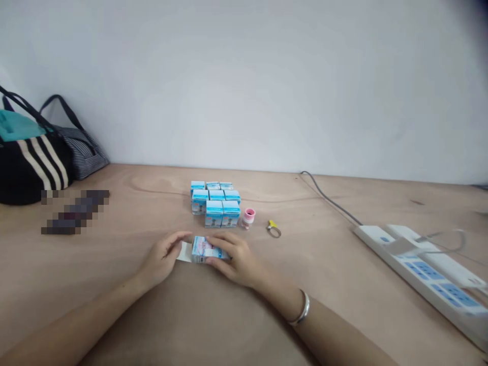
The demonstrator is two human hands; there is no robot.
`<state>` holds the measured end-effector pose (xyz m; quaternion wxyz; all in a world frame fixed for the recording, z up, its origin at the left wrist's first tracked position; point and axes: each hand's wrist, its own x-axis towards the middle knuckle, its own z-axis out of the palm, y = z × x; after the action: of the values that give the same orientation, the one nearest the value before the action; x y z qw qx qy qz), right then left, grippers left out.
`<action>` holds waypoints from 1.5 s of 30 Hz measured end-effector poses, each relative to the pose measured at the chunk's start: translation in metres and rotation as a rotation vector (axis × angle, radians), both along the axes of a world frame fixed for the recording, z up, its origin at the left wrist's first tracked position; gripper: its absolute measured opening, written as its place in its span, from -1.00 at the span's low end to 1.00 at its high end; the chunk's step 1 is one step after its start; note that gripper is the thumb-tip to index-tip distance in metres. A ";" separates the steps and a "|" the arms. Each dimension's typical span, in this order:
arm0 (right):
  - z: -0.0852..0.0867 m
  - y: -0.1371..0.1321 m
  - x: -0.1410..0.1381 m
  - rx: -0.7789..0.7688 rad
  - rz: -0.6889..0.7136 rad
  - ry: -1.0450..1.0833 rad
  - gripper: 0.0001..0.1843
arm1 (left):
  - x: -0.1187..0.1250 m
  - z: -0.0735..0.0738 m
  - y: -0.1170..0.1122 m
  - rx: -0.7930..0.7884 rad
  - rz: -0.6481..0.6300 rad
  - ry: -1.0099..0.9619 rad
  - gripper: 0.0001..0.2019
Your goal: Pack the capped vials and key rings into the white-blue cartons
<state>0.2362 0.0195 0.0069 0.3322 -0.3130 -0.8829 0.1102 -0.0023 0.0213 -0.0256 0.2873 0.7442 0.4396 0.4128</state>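
A small blue-and-white carton (pixel 203 249) lies on its side on the wooden table (pixel 343 284), its white end flap open towards the left. My right hand (pixel 236 259) is wrapped round the carton's right part. My left hand (pixel 164 255) pinches the white flap at the carton's left end. Just behind stands a block of several identical blue-and-white cartons (pixel 215 203), packed in rows. A small pink-capped bottle (pixel 249 217) stands to the right of that block, apart from both hands.
A small yellow-and-metal clip (pixel 273 228) lies right of the bottle. White power strips (pixel 427 269) with a grey cable (pixel 328 199) lie at the right. A striped black bag (pixel 32 157) and a grey bag (pixel 82 147) sit at the far left against the wall.
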 end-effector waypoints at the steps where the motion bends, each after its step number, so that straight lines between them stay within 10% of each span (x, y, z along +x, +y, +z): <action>1: 0.000 0.000 0.001 -0.001 -0.004 0.000 -0.54 | -0.001 0.001 0.000 0.056 0.033 0.027 -0.68; 9: 0.002 -0.008 0.000 0.115 -0.012 -0.123 -0.58 | 0.005 0.014 -0.009 0.498 -0.168 0.311 -0.58; 17: 0.005 -0.020 0.014 0.057 0.194 -0.267 -0.59 | -0.004 0.010 -0.012 0.503 -0.432 0.516 -0.70; 23: 0.003 -0.016 0.019 -0.081 0.191 -0.089 -0.66 | -0.002 0.004 -0.008 0.580 -0.339 0.405 -0.75; 29: 0.007 -0.008 0.014 -0.361 -0.063 0.295 -0.76 | 0.009 0.017 -0.006 0.325 -0.032 0.142 -0.76; 45: -0.009 0.012 0.015 -0.526 -0.201 0.237 -0.82 | 0.010 0.015 0.003 0.189 -0.067 0.187 -0.80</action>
<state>0.2509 0.0315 -0.0023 0.3497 -0.4591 -0.7437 0.3374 0.0079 0.0246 -0.0111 0.1872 0.8176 0.3983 0.3712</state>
